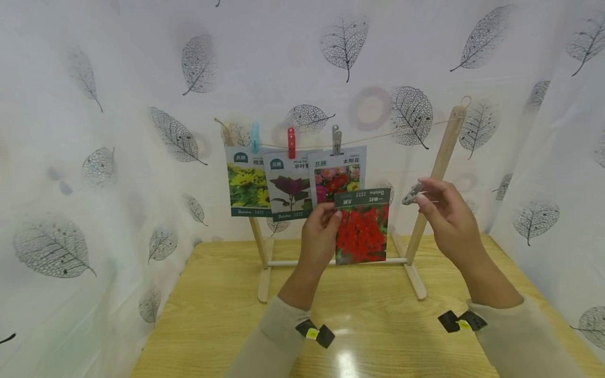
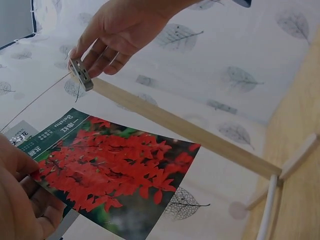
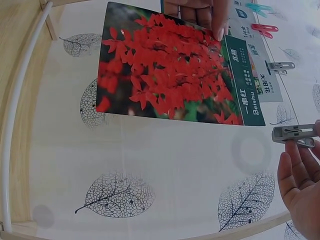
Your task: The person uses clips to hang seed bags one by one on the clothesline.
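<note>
My left hand point(image 1: 319, 236) pinches the left edge of a seed packet point(image 1: 362, 231) with red flowers and a green band, its printing upside down in the head view. To the right, my right hand point(image 1: 449, 218) holds a grey clothespin point(image 1: 412, 195) between thumb and fingers, apart from the packet. Behind them a string point(image 1: 378, 137) carries three more packets: yellow flowers point(image 1: 248, 184) under a blue clothespin point(image 1: 255, 137), a purple-leaved plant point(image 1: 290, 191) under a red clothespin point(image 1: 291, 143), and mixed flowers point(image 1: 336, 176) under another grey clothespin point(image 1: 336, 140).
A wooden stand with a right post point(image 1: 441, 152) and a white lower bar point(image 1: 288, 263) stands on the wood-grain table point(image 1: 212, 304). A white curtain with leaf prints point(image 1: 264, 63) hangs behind and along both sides.
</note>
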